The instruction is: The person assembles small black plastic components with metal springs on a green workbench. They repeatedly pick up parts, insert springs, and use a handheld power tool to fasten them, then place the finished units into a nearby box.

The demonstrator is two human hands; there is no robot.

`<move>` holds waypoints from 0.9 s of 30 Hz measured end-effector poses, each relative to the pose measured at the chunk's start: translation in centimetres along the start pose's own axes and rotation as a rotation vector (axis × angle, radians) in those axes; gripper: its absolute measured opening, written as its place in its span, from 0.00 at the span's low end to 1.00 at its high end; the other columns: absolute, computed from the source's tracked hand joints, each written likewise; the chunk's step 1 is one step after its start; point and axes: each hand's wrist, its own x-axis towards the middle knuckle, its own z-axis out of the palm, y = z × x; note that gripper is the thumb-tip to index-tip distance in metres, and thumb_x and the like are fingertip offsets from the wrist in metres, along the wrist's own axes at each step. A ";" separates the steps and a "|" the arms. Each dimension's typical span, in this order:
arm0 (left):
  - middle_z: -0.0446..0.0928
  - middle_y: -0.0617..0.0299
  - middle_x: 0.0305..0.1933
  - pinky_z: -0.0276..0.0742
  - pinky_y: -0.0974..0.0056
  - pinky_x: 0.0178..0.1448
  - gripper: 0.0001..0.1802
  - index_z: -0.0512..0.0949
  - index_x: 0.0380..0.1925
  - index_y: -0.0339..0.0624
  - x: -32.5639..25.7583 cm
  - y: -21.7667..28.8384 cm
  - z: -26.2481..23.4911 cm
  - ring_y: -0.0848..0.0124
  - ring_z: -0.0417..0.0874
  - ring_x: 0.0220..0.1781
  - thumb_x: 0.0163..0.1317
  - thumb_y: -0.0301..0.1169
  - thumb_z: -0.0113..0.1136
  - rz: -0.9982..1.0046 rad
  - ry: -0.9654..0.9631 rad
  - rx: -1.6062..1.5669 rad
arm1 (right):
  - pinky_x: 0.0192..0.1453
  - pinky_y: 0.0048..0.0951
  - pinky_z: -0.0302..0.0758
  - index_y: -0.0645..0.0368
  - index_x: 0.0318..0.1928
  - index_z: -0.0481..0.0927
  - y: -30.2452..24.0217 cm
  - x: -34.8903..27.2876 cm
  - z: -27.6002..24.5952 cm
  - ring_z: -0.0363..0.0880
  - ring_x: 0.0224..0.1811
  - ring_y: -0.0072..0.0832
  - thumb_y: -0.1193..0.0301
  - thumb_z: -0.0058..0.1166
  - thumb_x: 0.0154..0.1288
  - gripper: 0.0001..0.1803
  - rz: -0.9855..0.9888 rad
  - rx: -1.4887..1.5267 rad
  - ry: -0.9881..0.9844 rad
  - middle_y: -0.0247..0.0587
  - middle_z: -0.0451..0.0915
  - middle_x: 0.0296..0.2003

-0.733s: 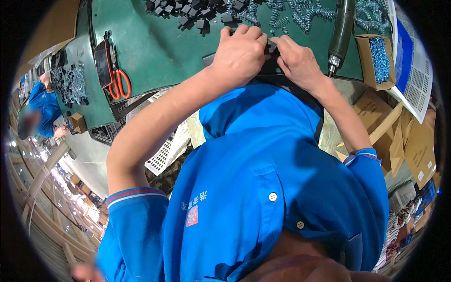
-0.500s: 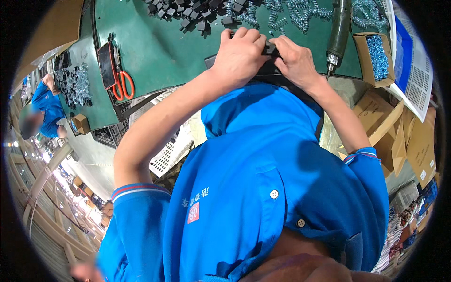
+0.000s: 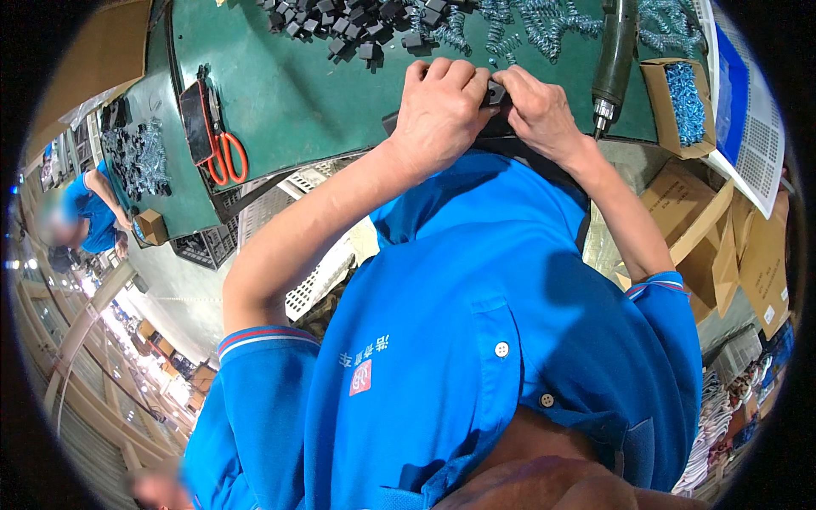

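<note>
Close to the table's near edge, my left hand (image 3: pixel 442 109) is closed over a black plastic part (image 3: pixel 495 95), its fingers bent over the top. From the other side my right hand (image 3: pixel 541 112) grips the same part's right end, thumb and fingers closed. Most of the part is hidden under my hands, so its full shape does not show. A dark end (image 3: pixel 390 123) juts out beside my left wrist; whether it belongs to the same part I cannot tell. Beyond my hands lie a heap of small black blocks (image 3: pixel 340 30) and several metal coil springs (image 3: pixel 548 30).
A dark green power screwdriver (image 3: pixel 614 64) hangs or stands right of my hands, beside a cardboard box of bluish screws (image 3: pixel 684 102). Orange-handled scissors (image 3: pixel 228 157) and a dark phone-like slab (image 3: pixel 195 123) lie left on the green table (image 3: pixel 263 93). Another person (image 3: pixel 89 212) works far left.
My hands have shifted slightly nearer to me, still on the black part, whose right end shows a little more. At far left the other person's arm has moved toward the small box.
</note>
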 end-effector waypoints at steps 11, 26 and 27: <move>0.77 0.60 0.42 0.70 0.53 0.54 0.24 0.78 0.50 0.44 0.0 -0.2 -1.2 0.59 0.77 0.48 0.52 0.38 0.70 -0.059 -0.051 0.010 | 0.34 0.44 0.79 0.61 0.45 0.73 -0.1 0.6 0.4 0.81 0.32 0.48 0.79 0.56 0.53 0.17 0.069 -0.023 -0.100 0.47 0.77 0.37; 0.79 0.62 0.51 0.73 0.68 0.58 0.22 0.79 0.55 0.33 -1.6 -0.3 -5.8 0.75 0.78 0.52 0.65 0.34 0.65 -0.607 -0.071 -1.149 | 0.41 0.33 0.75 0.64 0.44 0.78 -3.5 3.0 -3.7 0.81 0.37 0.35 0.78 0.63 0.56 0.14 0.165 0.648 0.000 0.43 0.78 0.34; 0.79 0.62 0.52 0.73 0.68 0.58 0.21 0.79 0.55 0.34 -1.9 -0.8 -5.2 0.74 0.78 0.52 0.65 0.34 0.64 -0.601 -0.051 -1.220 | 0.40 0.33 0.75 0.64 0.44 0.78 -3.9 3.2 -4.0 0.81 0.37 0.35 0.79 0.63 0.56 0.14 0.155 0.616 -0.007 0.43 0.78 0.34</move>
